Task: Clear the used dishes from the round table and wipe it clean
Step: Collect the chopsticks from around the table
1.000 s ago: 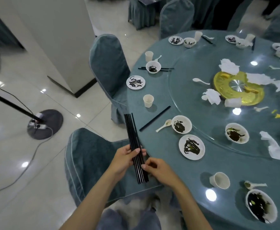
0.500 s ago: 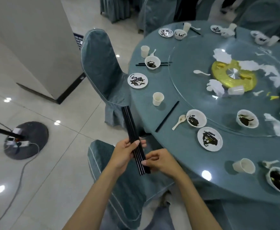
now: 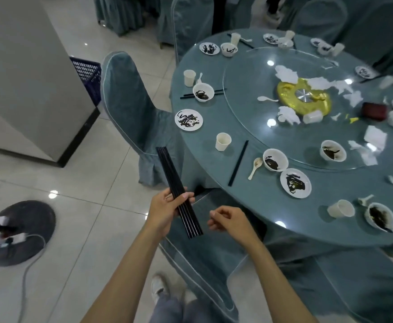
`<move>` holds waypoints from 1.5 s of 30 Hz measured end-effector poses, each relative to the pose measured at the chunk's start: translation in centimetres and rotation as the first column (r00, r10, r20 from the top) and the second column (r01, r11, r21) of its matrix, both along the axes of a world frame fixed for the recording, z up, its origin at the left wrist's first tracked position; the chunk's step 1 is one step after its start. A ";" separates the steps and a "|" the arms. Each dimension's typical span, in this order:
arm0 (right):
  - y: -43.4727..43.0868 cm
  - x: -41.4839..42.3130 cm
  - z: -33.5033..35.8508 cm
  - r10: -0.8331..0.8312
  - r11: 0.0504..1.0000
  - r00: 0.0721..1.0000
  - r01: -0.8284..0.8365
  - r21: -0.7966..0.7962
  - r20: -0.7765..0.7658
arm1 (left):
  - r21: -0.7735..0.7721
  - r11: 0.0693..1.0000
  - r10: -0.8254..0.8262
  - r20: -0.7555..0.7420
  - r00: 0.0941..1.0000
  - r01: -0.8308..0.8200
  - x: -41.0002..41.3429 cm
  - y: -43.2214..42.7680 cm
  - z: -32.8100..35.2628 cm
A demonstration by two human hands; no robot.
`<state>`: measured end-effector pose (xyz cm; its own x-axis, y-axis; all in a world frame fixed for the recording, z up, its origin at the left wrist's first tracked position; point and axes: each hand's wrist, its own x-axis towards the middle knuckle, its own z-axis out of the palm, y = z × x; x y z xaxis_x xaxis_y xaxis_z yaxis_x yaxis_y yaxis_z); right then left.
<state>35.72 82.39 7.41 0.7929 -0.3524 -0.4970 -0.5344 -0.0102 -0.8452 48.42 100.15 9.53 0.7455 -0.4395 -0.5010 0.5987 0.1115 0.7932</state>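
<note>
Holding a bunch of black chopsticks in the left hand, thumb on top, fingers curled under and tight round the middle. Tilted up and away, out past the near left edge of the table. In the right hand, nothing: fingers loosely bent, just beside the low end of the bunch, not touching. Lying by that near left edge: a cup, a single chopstick, a spoon, a dirty bowl and a dirty plate. White paper scraps on the glass in the middle.
</note>
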 end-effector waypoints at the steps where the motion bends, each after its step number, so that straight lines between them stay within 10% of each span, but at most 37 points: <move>1: -0.9 0.0 -1.0 -0.027 0.998 1.000 0.027 -0.057 -0.016 | 0.009 1.000 0.001 -0.003 1.000 -0.001 0.3 -0.1 0.1; 22: -13.3 12.5 -15.4 -0.619 0.741 0.739 0.436 -0.511 -0.267 | 0.229 0.970 -0.073 -0.064 0.995 0.086 9.7 -7.3 -5.1; 38: -12.7 15.7 -12.8 -0.361 0.837 0.687 -0.059 -0.544 -0.631 | 0.077 0.934 -0.338 -0.135 0.932 0.350 20.6 -5.9 -5.5; 45: -9.5 18.0 -10.3 -0.527 0.819 0.614 0.185 -0.543 -0.587 | -0.039 0.897 -0.439 -0.203 0.875 0.441 29.1 -3.3 -5.1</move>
